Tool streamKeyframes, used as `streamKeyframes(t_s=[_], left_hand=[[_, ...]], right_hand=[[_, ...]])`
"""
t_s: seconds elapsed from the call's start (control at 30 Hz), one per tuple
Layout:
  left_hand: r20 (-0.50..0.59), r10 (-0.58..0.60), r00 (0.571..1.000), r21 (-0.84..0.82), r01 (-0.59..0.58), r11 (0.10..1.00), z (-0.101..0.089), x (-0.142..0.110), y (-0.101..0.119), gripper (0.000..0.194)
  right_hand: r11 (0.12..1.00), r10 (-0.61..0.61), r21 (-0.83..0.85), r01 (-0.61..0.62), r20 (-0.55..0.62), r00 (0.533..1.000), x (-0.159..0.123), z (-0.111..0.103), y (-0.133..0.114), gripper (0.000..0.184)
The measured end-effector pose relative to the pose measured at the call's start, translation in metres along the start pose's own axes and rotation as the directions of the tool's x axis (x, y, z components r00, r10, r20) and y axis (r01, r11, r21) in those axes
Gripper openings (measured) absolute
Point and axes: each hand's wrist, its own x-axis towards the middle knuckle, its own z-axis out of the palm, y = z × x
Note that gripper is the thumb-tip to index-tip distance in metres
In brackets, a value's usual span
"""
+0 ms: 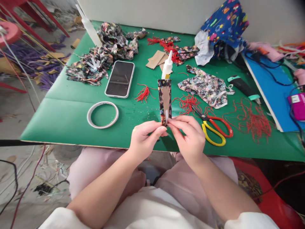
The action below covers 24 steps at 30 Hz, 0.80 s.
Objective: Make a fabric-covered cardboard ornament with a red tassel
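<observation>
Both my hands hold up a narrow cardboard strip edged with dark floral fabric [165,100] above the near edge of the green table [71,117]. My left hand [144,140] pinches its lower end from the left. My right hand [188,136] pinches the same lower end from the right, fingertips by a small white tab on the strip. The strip stands nearly upright, its brown cardboard face towards me.
Around lie a white tape ring [103,114], a phone [120,78], a glue bottle [167,66], red-and-yellow scissors [214,127], red thread tassels [252,121], floral fabric scraps [102,54], a utility knife [241,86], cardboard pieces [156,59] and a blue board [269,82].
</observation>
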Motion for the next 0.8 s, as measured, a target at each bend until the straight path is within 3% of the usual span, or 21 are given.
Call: streamKeyframes(t_s=[0.23, 0.8], left_hand=[[-0.017, -0.065, 0.998, -0.073, 0.064, 0.995, 0.0, -0.0007, 0.0006, 0.023], [-0.013, -0.007, 1.0, -0.012, 0.007, 1.0, 0.0007, -0.0013, -0.0001, 0.023]], right_hand=[[1.0, -0.018, 0.008, 0.018, 0.024, 1.0, -0.0005, 0.0003, 0.0014, 0.023], [0.997, -0.033, -0.064, 0.032, -0.006, 0.999, -0.0018, -0.0003, 0.0008, 0.02]])
